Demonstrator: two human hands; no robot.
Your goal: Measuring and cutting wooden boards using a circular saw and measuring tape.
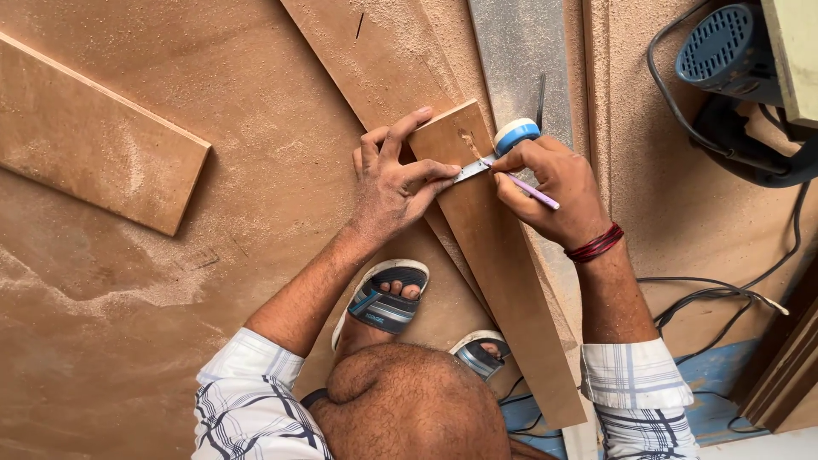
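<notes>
Marking is mid-way. Narrow wooden strip [503, 264] lies slanted on the big dusty board [213, 170]. Left hand [396, 183] presses flat on the strip's top end, fingers pinning the tape blade [471, 169]. Right hand [550, 187] pinches a pink pencil [532, 191], tip at the blade, tape measure [515, 134] just above. No finished line visible; no cut yet. Power tool [733, 60] sits idle, well right of the strip.

brown plank [503, 281] — pink pencil [535, 192], red wristband [595, 244]

left hand [396, 183] pinning tape blade [471, 170] on plank [503, 255], right hand [554, 187] pencilling
</notes>
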